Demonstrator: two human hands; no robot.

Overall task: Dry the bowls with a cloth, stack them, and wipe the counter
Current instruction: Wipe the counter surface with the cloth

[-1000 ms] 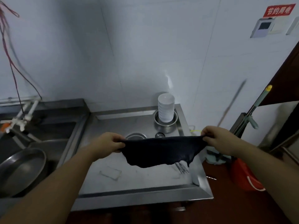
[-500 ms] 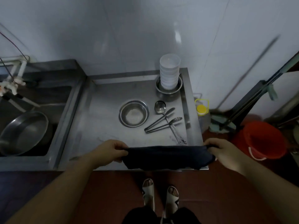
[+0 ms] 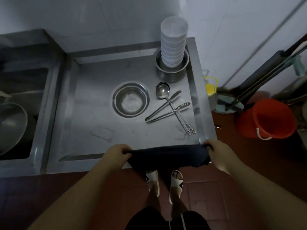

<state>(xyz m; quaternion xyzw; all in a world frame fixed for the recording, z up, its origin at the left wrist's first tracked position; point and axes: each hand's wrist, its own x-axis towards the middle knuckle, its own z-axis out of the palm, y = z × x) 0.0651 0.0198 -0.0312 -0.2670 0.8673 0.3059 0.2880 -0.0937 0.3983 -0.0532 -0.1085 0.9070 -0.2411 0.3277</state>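
A dark cloth hangs stretched over the counter's front edge. My left hand grips its left corner and my right hand grips its right corner. On the steel counter a lone metal bowl sits upright in the middle. At the back right a tall stack of white bowls stands inside another metal bowl.
A ladle and crossed tongs lie right of the middle bowl. A sink with a large metal basin is at the left. A red bucket, mop handles and a yellow-capped bottle stand on the floor at the right.
The view has tilted down from the wall to the counter and floor. Both hands kept hold of the cloth and brought it lower, to the counter's front edge.
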